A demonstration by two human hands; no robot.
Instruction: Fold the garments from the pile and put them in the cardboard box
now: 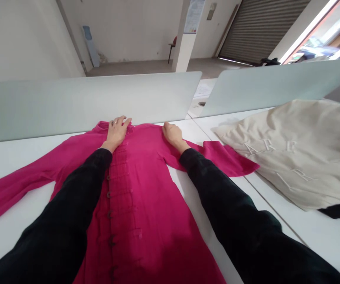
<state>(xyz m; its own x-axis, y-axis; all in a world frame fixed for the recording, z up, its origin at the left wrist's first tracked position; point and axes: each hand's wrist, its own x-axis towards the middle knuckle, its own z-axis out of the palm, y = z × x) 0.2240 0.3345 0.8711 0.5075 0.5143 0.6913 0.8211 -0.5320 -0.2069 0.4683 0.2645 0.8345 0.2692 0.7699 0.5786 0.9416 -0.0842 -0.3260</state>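
Observation:
A bright pink long-sleeved button-front garment (152,189), like a long shirt or shirt dress, lies spread front side up with its collar away from me. Dark round buttons run down its pleated front. At the collar, my left hand (118,132) rests on the cloth, fingers apart and slightly bent, a ring on one of them. My right hand (173,135) is closed on the fabric at the shoulder on the right; its fingertips are hidden. The left sleeve stretches out to the table's left side, while the right one lies bent and partly folded.
The white table (279,232) has a seam on the right. Frosted divider panels (78,104) stand along its back, with a gap between them. A cream cloth with raised letters (300,154) lies to the right, touching the sleeve's end, with something black under its edge.

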